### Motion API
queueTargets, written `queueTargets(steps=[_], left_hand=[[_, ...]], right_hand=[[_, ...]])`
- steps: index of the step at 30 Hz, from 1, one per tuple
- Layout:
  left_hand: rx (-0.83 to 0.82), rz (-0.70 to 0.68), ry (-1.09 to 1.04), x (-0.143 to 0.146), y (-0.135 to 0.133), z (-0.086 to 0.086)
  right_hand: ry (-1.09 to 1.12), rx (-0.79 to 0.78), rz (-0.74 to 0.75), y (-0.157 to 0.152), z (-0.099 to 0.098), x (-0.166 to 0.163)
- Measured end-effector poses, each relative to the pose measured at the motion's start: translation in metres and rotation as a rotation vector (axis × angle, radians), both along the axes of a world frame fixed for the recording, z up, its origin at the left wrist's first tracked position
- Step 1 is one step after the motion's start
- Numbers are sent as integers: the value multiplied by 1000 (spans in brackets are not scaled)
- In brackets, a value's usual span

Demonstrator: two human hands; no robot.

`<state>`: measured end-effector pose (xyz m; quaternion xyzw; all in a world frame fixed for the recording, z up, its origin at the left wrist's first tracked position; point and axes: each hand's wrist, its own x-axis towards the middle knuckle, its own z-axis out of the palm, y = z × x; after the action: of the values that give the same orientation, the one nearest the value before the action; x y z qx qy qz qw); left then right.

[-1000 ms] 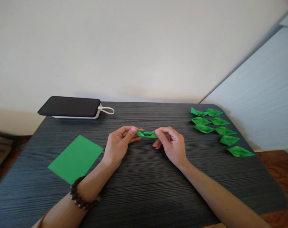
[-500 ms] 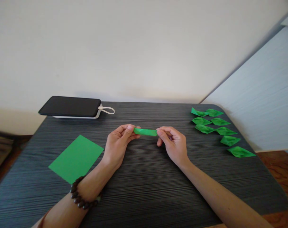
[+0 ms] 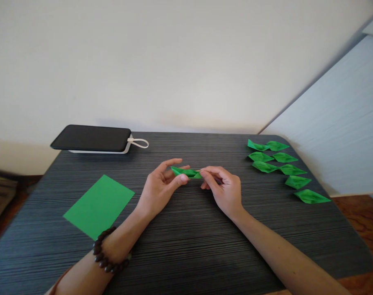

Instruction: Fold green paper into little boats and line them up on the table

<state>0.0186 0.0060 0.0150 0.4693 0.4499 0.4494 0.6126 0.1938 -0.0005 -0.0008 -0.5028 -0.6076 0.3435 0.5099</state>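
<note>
A small folded green paper piece (image 3: 186, 172) is held just above the dark striped table (image 3: 189, 241), between both hands. My left hand (image 3: 161, 186), with a bead bracelet at the wrist, pinches its left end with thumb and fingers, the index finger raised. Its right end is pinched by the fingertips of my right hand (image 3: 224, 190). The paper is a narrow pointed shape, slightly opened along its middle.
A flat green paper sheet (image 3: 98, 205) lies at the left. Several folded green paper pieces (image 3: 280, 166) lie in rows at the right. A black phone on a white power bank (image 3: 92, 139) rests at the table's far left edge. A wall is behind.
The paper strip has turned and opened slightly between the hands. My left thumb shifted along it and the index finger lifted. The hands moved a little closer together.
</note>
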Motion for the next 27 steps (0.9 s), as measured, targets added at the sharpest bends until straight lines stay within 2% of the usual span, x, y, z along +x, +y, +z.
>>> queueTargets(steps=[4,8,16,21,27], left_hand=[[-12,-40,119,-2,0,0],[-6,12,229,-3,0,-1],[22,106,231,0,-1,2],[23,101,240,0,-2,3],[18,68,268,-2,-2,2]], right_hand=[[-41,12,6,0,0,1],[-37,11,7,0,1,1],[2,-62,49,0,0,0],[27,-96,138,1,0,0],[9,-84,106,2,-2,-1]])
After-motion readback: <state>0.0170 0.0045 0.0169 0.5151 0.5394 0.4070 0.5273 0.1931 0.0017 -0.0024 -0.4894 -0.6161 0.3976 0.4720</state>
